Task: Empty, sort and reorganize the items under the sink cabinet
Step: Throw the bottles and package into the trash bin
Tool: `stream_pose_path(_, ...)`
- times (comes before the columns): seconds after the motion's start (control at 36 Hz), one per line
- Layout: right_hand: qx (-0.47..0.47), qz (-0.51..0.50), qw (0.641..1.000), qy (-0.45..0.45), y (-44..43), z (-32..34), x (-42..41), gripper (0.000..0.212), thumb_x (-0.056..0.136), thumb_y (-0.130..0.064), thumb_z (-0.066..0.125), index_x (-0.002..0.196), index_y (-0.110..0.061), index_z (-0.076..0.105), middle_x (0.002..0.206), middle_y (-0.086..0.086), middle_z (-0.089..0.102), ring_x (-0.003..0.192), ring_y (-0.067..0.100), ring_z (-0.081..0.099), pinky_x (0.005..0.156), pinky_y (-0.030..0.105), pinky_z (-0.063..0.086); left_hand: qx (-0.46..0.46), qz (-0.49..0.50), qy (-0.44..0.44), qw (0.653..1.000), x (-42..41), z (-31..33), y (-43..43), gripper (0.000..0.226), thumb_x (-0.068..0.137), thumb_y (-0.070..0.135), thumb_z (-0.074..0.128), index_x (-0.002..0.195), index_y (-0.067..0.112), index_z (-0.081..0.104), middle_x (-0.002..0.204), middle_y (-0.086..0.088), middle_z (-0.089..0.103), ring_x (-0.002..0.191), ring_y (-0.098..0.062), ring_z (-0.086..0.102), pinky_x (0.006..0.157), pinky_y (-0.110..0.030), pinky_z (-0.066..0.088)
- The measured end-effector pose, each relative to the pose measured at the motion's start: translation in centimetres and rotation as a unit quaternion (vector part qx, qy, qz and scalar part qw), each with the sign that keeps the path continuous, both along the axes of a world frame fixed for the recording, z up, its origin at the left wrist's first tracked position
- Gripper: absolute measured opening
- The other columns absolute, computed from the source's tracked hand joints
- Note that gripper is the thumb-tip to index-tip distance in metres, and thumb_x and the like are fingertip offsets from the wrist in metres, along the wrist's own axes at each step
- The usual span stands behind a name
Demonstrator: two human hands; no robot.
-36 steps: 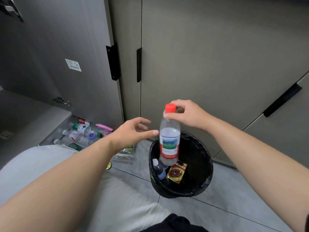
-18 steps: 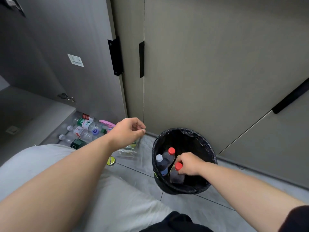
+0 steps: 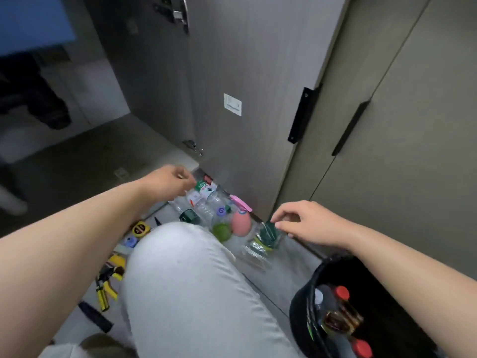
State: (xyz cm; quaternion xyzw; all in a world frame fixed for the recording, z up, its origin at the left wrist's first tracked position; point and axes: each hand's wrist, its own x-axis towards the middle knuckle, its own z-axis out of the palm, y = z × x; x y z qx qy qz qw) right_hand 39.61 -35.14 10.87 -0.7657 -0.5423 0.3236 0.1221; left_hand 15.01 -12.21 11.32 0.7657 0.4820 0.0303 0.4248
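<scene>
Closest in, lower right of the frame, the black bin sits on the floor right by the knee so tossing stuff in is a short reach, and it's got several bottles inside, red caps poking up. Lower left, yellow-handled pliers and a tape measure lie spread on the floor, looks like a separate tools pile to me. Past the knee, middle of the frame, the clear bottles are heaped at the foot of the open cabinet door, plus a green ball and a pink one in clear wrap. The right hand hovers just above a crumpled green-labelled bottle, fingers spread and curled, nothing in its grip. The left hand reaches to the far end of the pile, fingers bunched near a green-labelled bottle; can't tell if it's pinching anything, too blurry. Versus half a second ago: the right hand was down in the bin with a red-capped bottle, now it's out and empty, and the view has swung left toward the pile.
</scene>
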Motion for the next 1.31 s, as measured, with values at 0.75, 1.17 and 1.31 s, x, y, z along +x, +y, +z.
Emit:
stream_pose_path(0.75, -0.253, 0.010, 0.967, -0.041, 35.9, -27.5, -9.1, 0.073, 0.091, -0.032, 0.064, 0.151, -0.014, 0.029, 0.142, 0.013, 0.050, 0.116, 0.027, 0.053, 0.087, 0.028, 0.039, -0.311, 0.354, -0.127, 0.873, -0.5, -34.5, 9.9, 0.088, 0.087, 0.032, 0.073, 0.156, 0.026, 0.019, 0.131, -0.009, 0.053, 0.086, -0.019, 0.059, 0.060, -0.024, 0.046)
stream_pose_path(1.17, -0.246, -0.137, 0.955, 0.099, 36.6, -30.1, -10.9, 0.058, 0.088, -0.045, 0.070, 0.131, -0.013, 0.049, 0.113, 0.012, 0.063, 0.092, 0.026, 0.063, 0.058, 0.027, 0.046, -0.422, 0.469, -0.233, 0.740, -0.7, -34.5, 10.4, 0.072, 0.077, 0.049, 0.083, 0.136, 0.023, 0.049, 0.120, -0.009, 0.068, 0.095, -0.027, 0.073, 0.069, -0.040, 0.063)
stream_pose_path(1.31, -0.292, -0.160, 0.935, 0.123, 36.5, -26.0, -10.0, 0.049, 0.083, -0.045, 0.072, 0.113, -0.011, 0.057, 0.097, 0.013, 0.064, 0.072, 0.024, 0.063, 0.060, 0.027, 0.046, -0.473, 0.392, -0.239, 0.752, -2.5, -30.7, 10.3, 0.071, 0.070, 0.056, 0.085, 0.124, 0.014, 0.066, 0.111, -0.010, 0.076, 0.097, -0.028, 0.075, 0.079, -0.037, 0.061)
